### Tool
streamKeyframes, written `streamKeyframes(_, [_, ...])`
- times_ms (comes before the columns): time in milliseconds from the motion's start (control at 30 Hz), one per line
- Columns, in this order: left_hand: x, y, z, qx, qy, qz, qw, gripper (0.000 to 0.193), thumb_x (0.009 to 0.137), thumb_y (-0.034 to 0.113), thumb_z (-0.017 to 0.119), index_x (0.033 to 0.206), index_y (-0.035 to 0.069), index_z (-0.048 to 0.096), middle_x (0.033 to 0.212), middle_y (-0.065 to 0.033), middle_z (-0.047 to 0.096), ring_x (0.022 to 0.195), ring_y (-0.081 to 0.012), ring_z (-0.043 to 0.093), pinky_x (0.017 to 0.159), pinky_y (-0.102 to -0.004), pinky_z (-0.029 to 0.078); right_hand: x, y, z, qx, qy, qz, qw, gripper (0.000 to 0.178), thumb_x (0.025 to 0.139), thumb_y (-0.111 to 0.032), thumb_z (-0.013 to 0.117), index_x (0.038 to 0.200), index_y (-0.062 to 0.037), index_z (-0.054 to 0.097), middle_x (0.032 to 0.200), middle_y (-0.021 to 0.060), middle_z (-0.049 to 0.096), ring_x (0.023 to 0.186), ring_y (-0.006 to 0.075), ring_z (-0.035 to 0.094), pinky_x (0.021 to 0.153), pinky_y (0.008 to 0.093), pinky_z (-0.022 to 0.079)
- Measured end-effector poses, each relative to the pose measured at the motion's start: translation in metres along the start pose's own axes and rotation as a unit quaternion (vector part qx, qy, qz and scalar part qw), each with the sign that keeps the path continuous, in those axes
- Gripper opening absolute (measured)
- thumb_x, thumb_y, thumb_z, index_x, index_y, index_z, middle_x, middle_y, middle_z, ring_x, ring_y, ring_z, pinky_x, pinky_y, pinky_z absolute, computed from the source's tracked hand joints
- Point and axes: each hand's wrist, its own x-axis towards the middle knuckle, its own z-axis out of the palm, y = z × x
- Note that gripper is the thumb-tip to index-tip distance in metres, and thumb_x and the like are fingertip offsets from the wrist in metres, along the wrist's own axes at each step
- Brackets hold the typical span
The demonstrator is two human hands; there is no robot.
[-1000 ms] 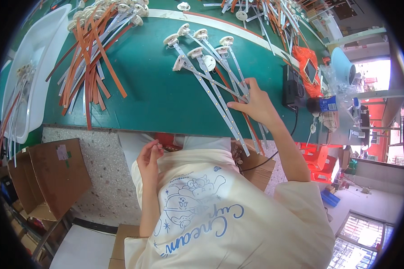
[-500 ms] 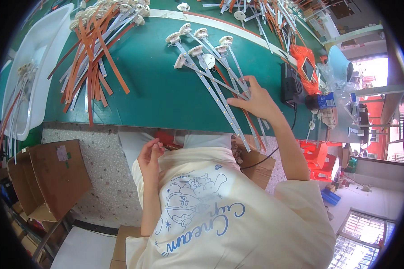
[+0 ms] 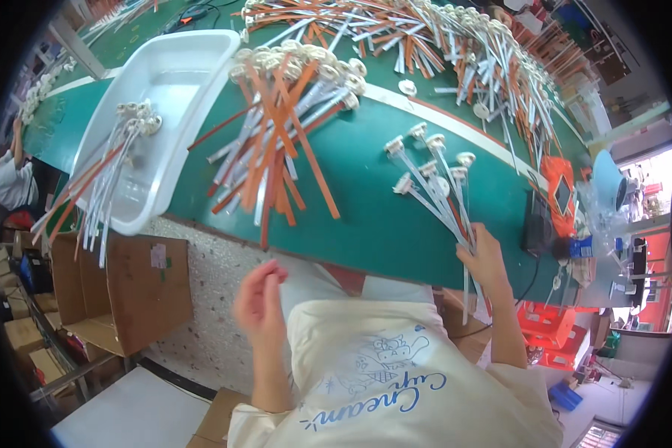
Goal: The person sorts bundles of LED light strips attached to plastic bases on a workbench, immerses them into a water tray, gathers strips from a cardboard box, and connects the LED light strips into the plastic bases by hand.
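right fingers around white strips | left fingers curled, blurred

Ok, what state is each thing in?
Slim, mostly white strips with round heads: bunched below, heads spread apart.
Right hand: closed around those strips.
Left hand: raised, curled, blurred; contents unclear.
Orange-and-white strip pile: heaped, crisscrossed.
White rectangular plastic tub: open, partly filled.
Brown cardboard box: open.

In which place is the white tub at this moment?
In the head view, the white tub is on the left, on the green table, beside the big strip pile.
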Motion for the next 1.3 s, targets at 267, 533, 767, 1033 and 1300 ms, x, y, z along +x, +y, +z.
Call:
streamKeyframes(267, [0.23,0.063,0.027,0.445,-0.109,0.131,0.879,0.074,0.075,0.032,0.066,0.128,-0.007,0.034,0.118,-0.0283,0.046,0.11,-0.0399,0.045,0.092,-0.0476,0.035,0.047,-0.094,0.037,0.101,-0.079,0.086,0.988,0.041,0.075,-0.006,0.052,0.113,0.0025,0.038,0.094,0.0233,0.055,0.085,0.0337,0.058,0.074,0.0395,0.045])
streamKeyframes(533, [0.15,0.119,-0.038,0.28,-0.195,0.066,0.938,0.061,0.074,0.019,0.068,0.125,-0.002,0.039,0.122,-0.0211,0.046,0.113,-0.037,0.043,0.094,-0.0394,0.036,0.081,-0.184,0.081,0.07,-0.029,0.033,0.997,0.06,0.08,-0.014,0.053,0.13,0.0063,0.026,0.116,0.0296,0.04,0.104,0.0429,0.044,0.091,0.0425,0.036])
streamKeyframes(767, [0.173,0.203,-0.255,0.22,0.009,-0.061,0.974,0.042,0.083,0.011,0.058,0.121,-0.001,0.047,0.115,-0.0194,0.054,0.107,-0.0247,0.053,0.091,-0.0335,0.041,0.046,-0.252,0.049,-0.178,0.107,-0.034,0.978,0.052,0.083,-0.026,0.059,0.123,0.0022,0.042,0.111,0.0233,0.047,0.099,0.033,0.051,0.082,0.0347,0.043])
streamKeyframes(1033, [0.328,0.174,-0.277,0.425,-0.112,-0.012,0.898,0.026,0.086,0.02,0.051,0.096,-0.001,0.061,0.086,-0.0244,0.061,0.083,-0.039,0.059,0.073,-0.0404,0.047,0.055,-0.519,0.098,0.294,-0.144,-0.102,0.939,0.021,0.081,-0.016,0.06,0.09,0.003,0.059,0.078,0.0148,0.064,0.07,0.0196,0.064,0.063,0.0275,0.048])
streamKeyframes(1300, [0.348,0.134,-0.26,0.49,-0.274,-0.099,0.821,0.033,0.079,0.029,0.06,0.087,-0.003,0.059,0.07,-0.0199,0.062,0.068,-0.0348,0.062,0.062,-0.0399,0.05,0.082,-0.546,0.167,0.251,-0.174,-0.068,0.95,0.024,0.08,-0.013,0.061,0.098,0.0008,0.053,0.07,0.0087,0.062,0.059,0.0181,0.06,0.054,0.0279,0.046])
